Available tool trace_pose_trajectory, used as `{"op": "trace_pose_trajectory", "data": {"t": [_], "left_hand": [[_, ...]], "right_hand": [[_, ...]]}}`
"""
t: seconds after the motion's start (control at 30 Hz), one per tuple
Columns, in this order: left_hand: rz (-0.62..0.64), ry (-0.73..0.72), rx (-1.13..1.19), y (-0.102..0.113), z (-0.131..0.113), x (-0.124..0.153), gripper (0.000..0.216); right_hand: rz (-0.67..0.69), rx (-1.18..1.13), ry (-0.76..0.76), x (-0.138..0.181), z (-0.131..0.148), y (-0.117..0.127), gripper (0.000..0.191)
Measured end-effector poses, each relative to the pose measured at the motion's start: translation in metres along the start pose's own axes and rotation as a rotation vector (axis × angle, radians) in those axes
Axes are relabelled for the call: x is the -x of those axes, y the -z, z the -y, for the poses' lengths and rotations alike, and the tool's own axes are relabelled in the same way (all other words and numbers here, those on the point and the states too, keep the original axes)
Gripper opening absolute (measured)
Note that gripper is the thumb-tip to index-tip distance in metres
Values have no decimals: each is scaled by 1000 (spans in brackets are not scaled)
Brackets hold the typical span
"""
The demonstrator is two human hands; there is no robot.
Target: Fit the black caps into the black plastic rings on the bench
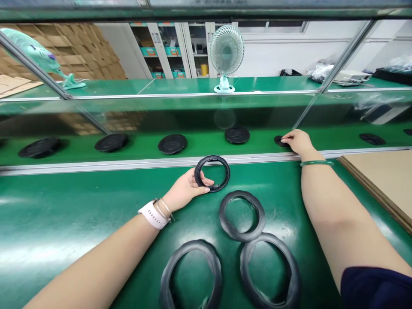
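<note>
My left hand [189,186] is closed on the left side of a black plastic ring [227,174], held tilted above the green bench. Out over the conveyor belt, my right hand [298,140] pinches a small black disc-like part [278,140], whose far side my fingers partly cover. Below my left hand, a dark rubbery ring [225,219] lies flat on the bench. It touches a second such ring [293,268] nearer to me. Another ring [165,279] sits to their left, cut off by the lower frame edge.
Several black round parts [172,144] are spaced along the green belt [141,146], behind a metal rail [154,163]. Flat cardboard sheets [383,171] are stacked at right. Beyond the belt, a pale green fan [227,51] stands on a shelf. Metal posts [347,56] slant at both sides.
</note>
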State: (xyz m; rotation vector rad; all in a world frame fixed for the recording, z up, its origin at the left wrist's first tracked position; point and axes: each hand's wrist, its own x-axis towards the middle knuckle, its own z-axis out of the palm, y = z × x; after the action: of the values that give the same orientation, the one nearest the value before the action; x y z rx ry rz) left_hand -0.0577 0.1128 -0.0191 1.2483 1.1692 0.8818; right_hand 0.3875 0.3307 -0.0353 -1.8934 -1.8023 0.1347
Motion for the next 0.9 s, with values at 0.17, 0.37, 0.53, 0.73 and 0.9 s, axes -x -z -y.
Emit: {"op": "trace_pose_trajectory", "data": {"t": [0.17,0.37,0.53,0.73,0.9], "left_hand": [[0,-31,-36,1,3,-1,52],[2,-36,-35,-1,2,-1,52],[-68,-8,-40,-2,2,-1,51],[-170,-20,15,-2,0,-3,56],[-175,-75,69,-2,3,-5,72]], "right_hand": [[10,-8,19,0,13,-8,9],[-5,-1,53,3,21,-6,5],[-148,-177,268,22,86,-4,7],[-99,-493,755,102,212,-17,7],[-94,-408,1000,158,237,-37,19]]}}
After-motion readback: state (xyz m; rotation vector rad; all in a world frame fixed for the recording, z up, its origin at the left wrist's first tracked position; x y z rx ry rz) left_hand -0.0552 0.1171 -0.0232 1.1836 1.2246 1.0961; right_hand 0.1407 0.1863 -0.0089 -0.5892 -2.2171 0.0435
